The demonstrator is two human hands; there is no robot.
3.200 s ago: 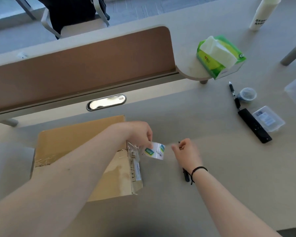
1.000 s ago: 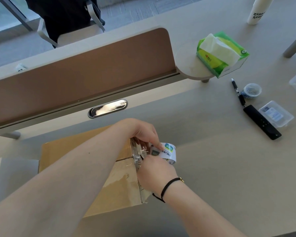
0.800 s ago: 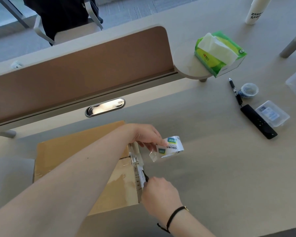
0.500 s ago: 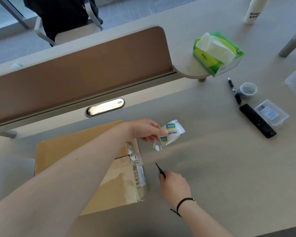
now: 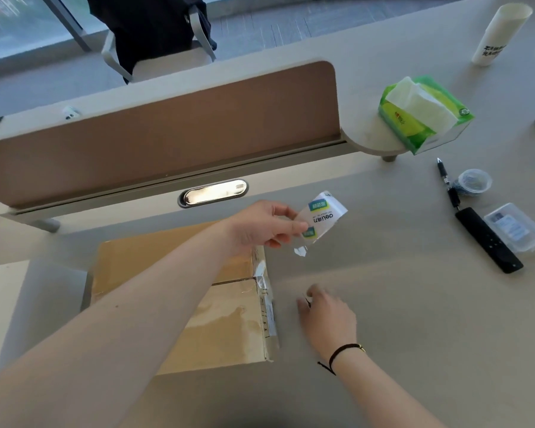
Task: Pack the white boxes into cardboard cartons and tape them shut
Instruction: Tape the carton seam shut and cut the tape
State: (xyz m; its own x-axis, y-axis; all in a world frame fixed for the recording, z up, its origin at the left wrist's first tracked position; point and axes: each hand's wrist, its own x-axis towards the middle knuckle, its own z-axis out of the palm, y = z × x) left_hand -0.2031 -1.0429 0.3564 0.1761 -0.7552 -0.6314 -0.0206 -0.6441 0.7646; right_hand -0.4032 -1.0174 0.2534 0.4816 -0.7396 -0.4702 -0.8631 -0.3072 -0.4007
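Single head view, close, angled forward-down over table (image 5: 414,304), arms reaching in.

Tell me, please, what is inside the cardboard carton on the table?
The cardboard carton is closed, its flaps taped along the seam, so its contents cannot be seen. The left forearm also covers part of its top.

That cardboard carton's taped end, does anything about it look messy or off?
Yes. On the cardboard carton, the clear tape at its right end is crinkled and bunched rather than flat. A ragged tab also hangs from the tape roll held in the left hand.
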